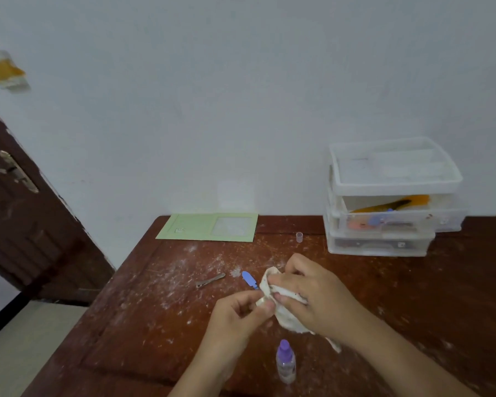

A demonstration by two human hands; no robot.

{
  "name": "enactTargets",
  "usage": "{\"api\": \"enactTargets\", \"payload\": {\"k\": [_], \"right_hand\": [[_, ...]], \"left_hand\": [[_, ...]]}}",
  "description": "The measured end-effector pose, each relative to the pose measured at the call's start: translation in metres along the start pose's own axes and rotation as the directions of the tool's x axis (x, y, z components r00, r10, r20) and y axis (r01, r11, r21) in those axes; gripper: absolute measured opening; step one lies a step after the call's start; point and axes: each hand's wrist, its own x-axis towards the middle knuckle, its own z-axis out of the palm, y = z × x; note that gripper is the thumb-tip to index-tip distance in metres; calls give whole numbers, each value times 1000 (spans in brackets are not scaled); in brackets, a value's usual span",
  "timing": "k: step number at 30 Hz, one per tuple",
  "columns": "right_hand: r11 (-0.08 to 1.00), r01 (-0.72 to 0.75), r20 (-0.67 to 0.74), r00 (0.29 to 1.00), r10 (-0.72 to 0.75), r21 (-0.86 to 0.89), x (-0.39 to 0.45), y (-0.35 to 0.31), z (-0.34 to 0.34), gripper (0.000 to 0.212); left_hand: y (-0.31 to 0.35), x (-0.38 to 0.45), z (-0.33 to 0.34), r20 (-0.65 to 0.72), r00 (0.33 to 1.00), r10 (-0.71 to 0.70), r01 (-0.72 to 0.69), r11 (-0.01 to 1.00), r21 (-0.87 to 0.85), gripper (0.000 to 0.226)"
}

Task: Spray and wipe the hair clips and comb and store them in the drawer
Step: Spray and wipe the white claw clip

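Cloth (pixel 284 308) bunched btwn both my hands over the wooden table (pixel 155 310). My right hand (pixel 312 290) curls round it; left hand (pixel 241 313) pinches its edge, maybe w/ a small clip inside, can't tell. Blue clip (pixel 249 279) lies just left of the cloth, metal clip (pixel 210 281) further left, both apparently unwiped. Spray bottle (pixel 285 362) stands near me. Drawer unit (pixel 390 196), middle drawer pulled out, already holds an orange comb (pixel 390 204) plus clips. Roughly halfway, I'd judge.

Both hands meet over the table (pixel 155 325), forearms reaching in from its near edge. The left hand (pixel 238 310) pinches with thumb and curled fingers; the right hand (pixel 312 293) arches beside it, fingers curled and gripping
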Motion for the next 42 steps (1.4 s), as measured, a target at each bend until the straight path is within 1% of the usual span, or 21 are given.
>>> {"api": "enactTargets", "payload": {"k": [2,3,7,10,13,14,15,16,17,19,22,23,25,27,29,31,34,37,38,40,42], "right_hand": [[995,72,36,997,-70,-62,-1,-2,1,21],[994,86,54,995,-83,-69,-3,-2,2,21],[998,61,91,994,-58,-35,-17,0,10,24],[996,77,108,992,-72,-38,-30,0,11,19],[992,98,103,991,-90,-78,-49,7,15,17],[999,44,57,997,-43,-9,-55,10,16,15],[990,-55,8,998,55,131,-58,12,13,13],[945,-161,-40,983,180,285,-60,12,10,15],[870,-243,-79,950,303,428,-60,12,8,23],[745,-321,-65,897,437,585,-56,8,4,37],[638,-420,135,885,446,645,-47,-5,6,41],[616,-446,162,873,461,649,-45,-8,9,39],[560,-466,119,830,544,685,-42,-9,14,27],[406,-461,123,766,631,789,-40,-8,15,17],[225,-468,223,722,655,855,-37,-9,15,12],[115,-497,318,699,641,860,-35,-9,12,16],[47,-551,417,681,602,833,-32,-9,10,14],[14,-594,478,662,577,805,-29,-6,12,12],[1,-597,486,654,579,803,-28,-4,13,12],[-20,-584,486,655,579,811,-29,-2,16,16],[-32,-574,484,657,578,818,-29,-2,18,26]], "left_hand": [[0,2,-2,-17,1000,-19,19,1000,-8,11],[-1,3,-4,-23,999,-33,34,999,3,15],[-5,1,-3,-9,994,-107,108,993,39,24],[-7,-2,0,-43,990,-137,137,991,-5,30],[-3,2,-6,-136,979,-149,132,983,-128,34],[0,4,-10,-153,977,-146,123,981,-148,34],[3,4,-13,-150,979,-140,117,981,-154,32],[4,3,-15,-132,981,-146,125,980,-155,31],[5,2,-16,-101,982,-160,144,978,-149,29],[4,-2,-14,-41,980,-194,190,977,-94,23],[0,-4,-6,15,983,-183,182,983,36,9],[0,-4,-5,21,987,-157,156,986,53,11],[3,-4,-3,24,995,-99,98,994,40,20],[4,-6,-1,48,997,-65,65,998,8,36],[-2,-8,1,50,998,-25,24,999,33,47],[-9,-8,0,19,1000,-2,1,998,66,56],[-10,-9,-5,65,998,-6,-4,987,161,62],[-10,-10,-7,75,993,91,-111,938,329,57],[-10,-10,-7,68,991,112,-130,917,378,60],[-12,-9,-6,77,990,115,-136,910,392,62],[-14,-8,-6,93,991,94,-121,931,344,59]]}}
